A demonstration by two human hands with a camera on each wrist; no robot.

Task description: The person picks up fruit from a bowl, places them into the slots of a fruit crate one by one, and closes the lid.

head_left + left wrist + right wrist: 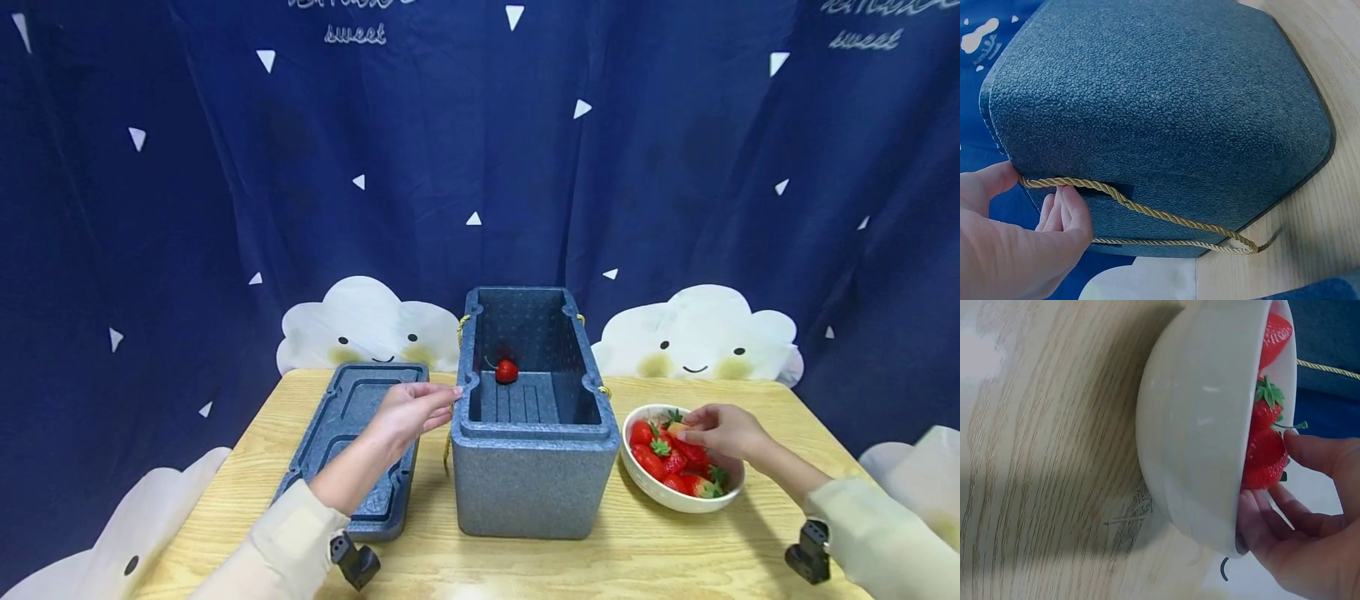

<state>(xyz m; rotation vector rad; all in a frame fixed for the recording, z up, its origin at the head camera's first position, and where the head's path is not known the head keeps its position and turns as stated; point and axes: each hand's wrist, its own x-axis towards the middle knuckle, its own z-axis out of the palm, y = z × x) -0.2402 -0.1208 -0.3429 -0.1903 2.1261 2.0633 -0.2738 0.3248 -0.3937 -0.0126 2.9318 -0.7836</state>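
A speckled blue-grey foam box (pixel 534 492) stands lidless mid-table, with a cherry (pixel 507 372) on its floor. My left hand (pixel 417 408) holds its left rim. In the left wrist view, the thumb is at the edge and the curled fingertips lie on the wall beside a gold rope handle (pixel 1166 215). My right hand (pixel 726 431) reaches into a white bowl (pixel 637 479) of red strawberries (pixel 673 461). In the right wrist view, its thumb and fingers are around a strawberry (pixel 1265 474) at the rim; the fingers' far side is partly hidden by the bowl.
The box's lid (pixel 352 450) lies on the wooden table (pixel 420 567), left of the box. Behind the table hangs a navy curtain (pixel 420 167) with white triangles and smiling clouds. The bowl stands close to the right side of the box.
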